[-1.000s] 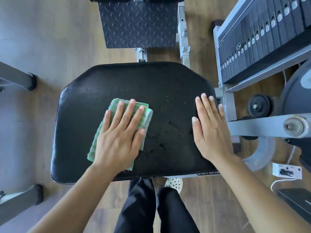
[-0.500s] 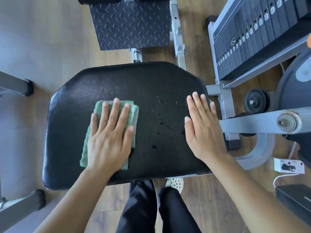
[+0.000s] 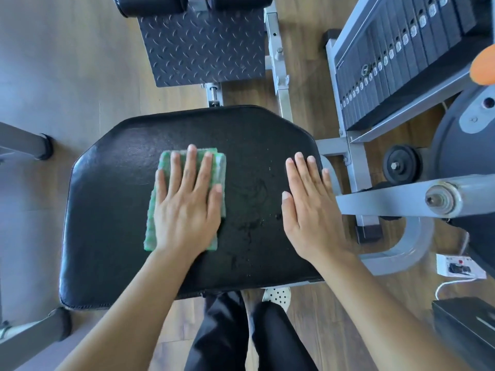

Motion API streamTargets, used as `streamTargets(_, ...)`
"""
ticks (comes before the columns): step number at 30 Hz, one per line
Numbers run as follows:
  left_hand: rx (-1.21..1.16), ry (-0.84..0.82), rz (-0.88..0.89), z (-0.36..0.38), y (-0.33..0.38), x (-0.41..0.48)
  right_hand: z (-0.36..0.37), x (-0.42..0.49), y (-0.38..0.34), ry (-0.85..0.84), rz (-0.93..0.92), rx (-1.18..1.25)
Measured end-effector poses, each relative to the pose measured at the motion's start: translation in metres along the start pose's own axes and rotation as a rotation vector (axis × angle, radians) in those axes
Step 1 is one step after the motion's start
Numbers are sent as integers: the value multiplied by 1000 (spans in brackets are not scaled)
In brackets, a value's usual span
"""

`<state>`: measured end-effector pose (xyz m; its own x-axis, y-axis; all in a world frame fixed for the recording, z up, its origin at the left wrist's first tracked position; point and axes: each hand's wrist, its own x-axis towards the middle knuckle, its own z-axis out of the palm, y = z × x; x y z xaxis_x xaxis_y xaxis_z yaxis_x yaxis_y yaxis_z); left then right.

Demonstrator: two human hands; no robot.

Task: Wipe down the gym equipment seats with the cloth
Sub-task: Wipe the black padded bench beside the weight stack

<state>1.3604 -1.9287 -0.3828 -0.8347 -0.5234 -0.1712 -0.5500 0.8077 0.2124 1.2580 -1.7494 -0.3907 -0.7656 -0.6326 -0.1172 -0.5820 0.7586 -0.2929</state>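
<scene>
A black padded seat fills the middle of the view. A folded green and white checked cloth lies on its middle. My left hand presses flat on the cloth with straight fingers, covering most of it. My right hand rests flat on the seat's right edge, fingers straight and together, holding nothing. Smeared wet streaks show on the seat between the two hands.
A black tread-plate footrest and grey frame posts stand beyond the seat. A weight stack and a grey lever arm stand to the right. Grey frame feet lie on the left floor. My dark trouser legs show below.
My left hand slid the cloth left across the seat, then back right toward the middle. The separate droplets are now smeared into streaks. My right hand has stayed on the right edge.
</scene>
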Motion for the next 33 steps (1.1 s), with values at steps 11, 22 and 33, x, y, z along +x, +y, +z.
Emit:
streamTargets(11, 27, -30, 220, 0, -4, -7, -1, 0, 0, 15, -8, 9)
streamTargets(22, 17, -47, 307, 7, 21, -10, -1, 0, -2, 11, -9, 5)
streamTargets(33, 5, -43, 372, 9, 36, 19, -1, -1, -1, 8, -13, -22)
